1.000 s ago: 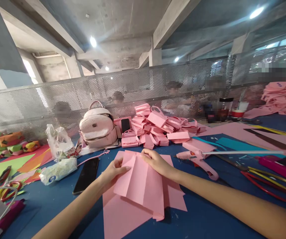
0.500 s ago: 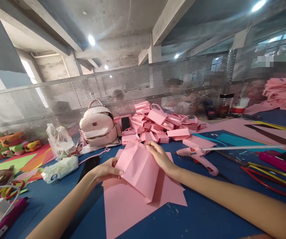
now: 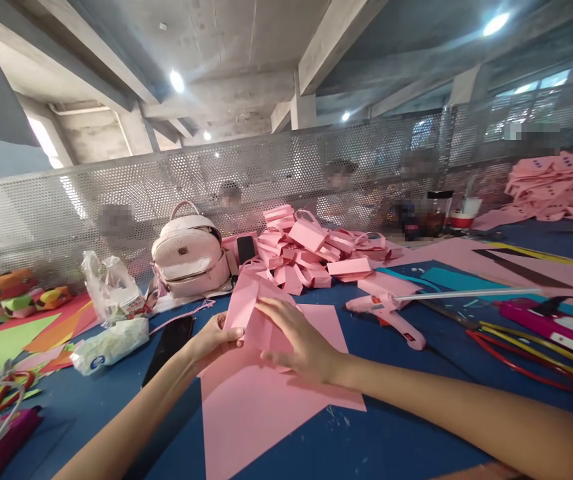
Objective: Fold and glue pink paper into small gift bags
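Between my hands stands a creased piece of pink paper (image 3: 242,303), raised and tilted above flat pink sheets (image 3: 256,420) on the blue table. My left hand (image 3: 212,341) pinches its lower left edge between thumb and fingers. Fingers stretched out and thumb apart, my right hand (image 3: 302,341) lies against the paper's right side and covers part of it. Just beyond is a heap of folded pink paper pieces (image 3: 311,237), some with strap-like loops. A pink glue gun (image 3: 386,315) with a long glue stick rests to the right of my right hand.
A black phone (image 3: 169,345) lies beside my left forearm. A pale backpack (image 3: 189,257), plastic bag (image 3: 111,283) and tissue pack (image 3: 111,343) stand farther left. Scissors (image 3: 531,357) and a magenta power strip (image 3: 554,323) are at right. A perforated metal screen (image 3: 276,163) runs behind.
The pink paper has been turned upright and narrower, its broad face no longer toward me. My right hand has come down from its top edge onto its right side, fingers straightened.
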{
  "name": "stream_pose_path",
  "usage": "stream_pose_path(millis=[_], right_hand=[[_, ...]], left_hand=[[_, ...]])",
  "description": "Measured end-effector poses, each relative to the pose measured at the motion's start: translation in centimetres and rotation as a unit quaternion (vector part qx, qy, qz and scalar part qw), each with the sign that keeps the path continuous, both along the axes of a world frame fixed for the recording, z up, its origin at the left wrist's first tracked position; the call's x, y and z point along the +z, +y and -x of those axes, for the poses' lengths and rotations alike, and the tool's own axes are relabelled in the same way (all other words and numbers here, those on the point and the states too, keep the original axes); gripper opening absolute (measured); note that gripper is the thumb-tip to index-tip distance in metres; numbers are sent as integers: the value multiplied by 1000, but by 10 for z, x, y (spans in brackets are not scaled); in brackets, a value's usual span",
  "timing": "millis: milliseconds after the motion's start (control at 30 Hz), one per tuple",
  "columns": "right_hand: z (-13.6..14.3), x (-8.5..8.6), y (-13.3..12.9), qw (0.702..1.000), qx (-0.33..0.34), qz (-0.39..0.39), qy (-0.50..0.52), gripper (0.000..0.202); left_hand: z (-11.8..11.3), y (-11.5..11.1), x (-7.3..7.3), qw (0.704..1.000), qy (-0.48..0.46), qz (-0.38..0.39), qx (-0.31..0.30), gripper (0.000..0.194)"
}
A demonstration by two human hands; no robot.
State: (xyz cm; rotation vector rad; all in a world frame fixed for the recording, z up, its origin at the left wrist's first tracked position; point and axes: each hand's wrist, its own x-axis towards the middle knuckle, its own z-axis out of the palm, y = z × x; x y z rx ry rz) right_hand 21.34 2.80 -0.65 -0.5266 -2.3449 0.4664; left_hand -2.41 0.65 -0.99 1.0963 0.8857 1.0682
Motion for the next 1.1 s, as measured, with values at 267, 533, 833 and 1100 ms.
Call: stream_pose_path(millis=[267,533,833,1100], right_hand=[[2,-7,0,999,-38,11,-12,71],[2,-9,3,999,-39,15,-16,76],[0,-8,7,998,-23,61,-3,59],[5,-13,6,997,-26,69,2,61]], left_hand=[[-11,-6,1,1000,1,-12,15,59],[-15,-10,1,1000,-4,-25,-8,59],[-36,-23,-5,999,-7,-33,-19,60],[-59,-33,-15,998,-4,-19,67,43]])
